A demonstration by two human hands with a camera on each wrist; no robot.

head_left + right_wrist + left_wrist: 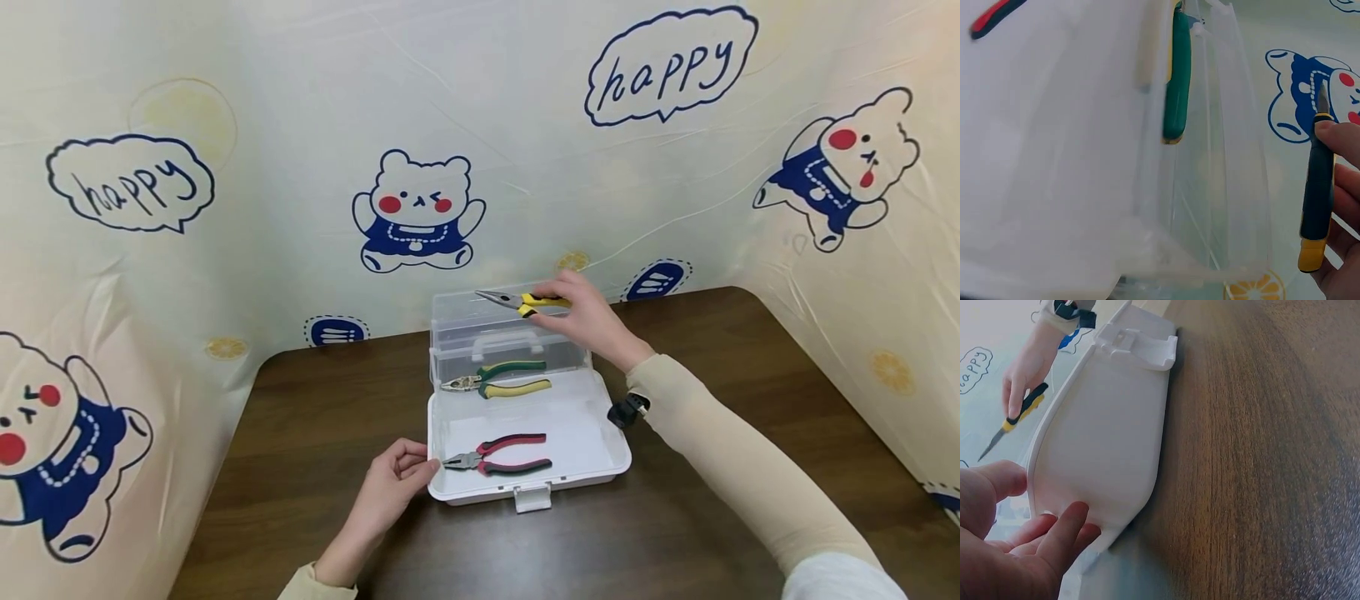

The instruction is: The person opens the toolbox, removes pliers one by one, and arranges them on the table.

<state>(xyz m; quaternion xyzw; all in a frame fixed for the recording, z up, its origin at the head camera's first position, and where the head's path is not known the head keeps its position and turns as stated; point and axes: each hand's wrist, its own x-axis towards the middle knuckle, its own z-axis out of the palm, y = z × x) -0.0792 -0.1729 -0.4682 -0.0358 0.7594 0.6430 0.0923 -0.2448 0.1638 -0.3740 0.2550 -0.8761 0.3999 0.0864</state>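
Note:
My right hand (588, 312) grips yellow-and-black long-nose pliers (525, 301) in the air, in front of the raised clear lid; their jaws point left. In the right wrist view the thumb and fingers wrap the handles. A white plastic toolbox (585, 429) stands opened on the table. My left hand (388, 483) pinches its front left corner, thumb at the rim and fingertips against the outer wall (1104, 419). Inside lie red-and-black pliers (495, 457) near the front and green-and-yellow pliers (495, 380) toward the back, both with jaws to the left.
The clear lid (450, 321), with a handle, stands up at the back of the box, near the printed curtain (300, 167). A white latch (532, 498) hangs at the box's front. Dark wooden table (322, 417) surrounds the box.

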